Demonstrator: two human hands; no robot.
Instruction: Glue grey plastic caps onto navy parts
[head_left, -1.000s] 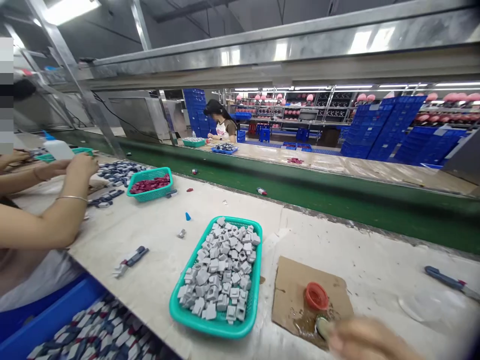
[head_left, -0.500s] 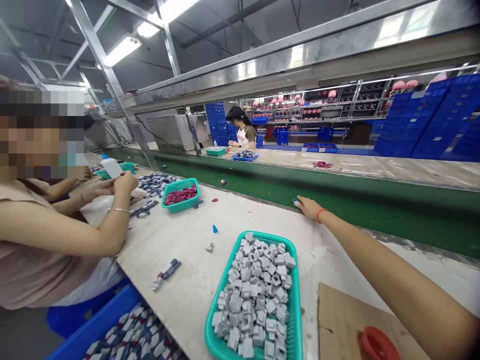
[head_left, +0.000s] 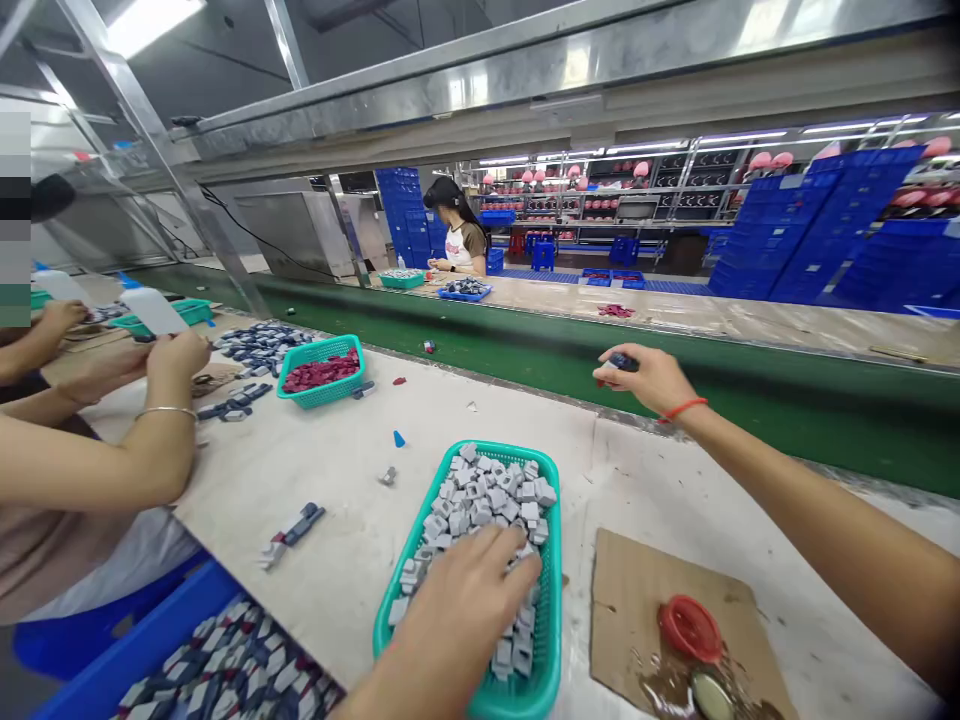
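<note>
My right hand (head_left: 651,380) is raised over the edge of the green belt. Its thumb and fingers pinch a small plastic piece (head_left: 621,362), dark blue and grey with a bit of maroon below. My left hand (head_left: 469,595) reaches from the bottom into a turquoise basket (head_left: 551,640). Its fingers, slightly apart and bent down, touch the heap of light grey plastic blocks (head_left: 480,490); the fingertips are partly hidden. Left of the basket lie a joined grey, maroon and blue piece (head_left: 292,535), a loose grey block (head_left: 388,476) and a blue cone cap (head_left: 399,438).
On the right, cardboard (head_left: 622,610) carries a red dish (head_left: 690,628) and a wet patch. A basket of maroon parts (head_left: 321,372) stands farther left. A co-worker's hands (head_left: 176,355) hold a white bottle (head_left: 152,308). Beyond runs the green belt (head_left: 517,350). A blue crate (head_left: 120,665) sits below.
My right hand has lifted off the belt edge, carrying the small piece. My left hand has come into view over the grey blocks. The view has turned slightly to the right.
</note>
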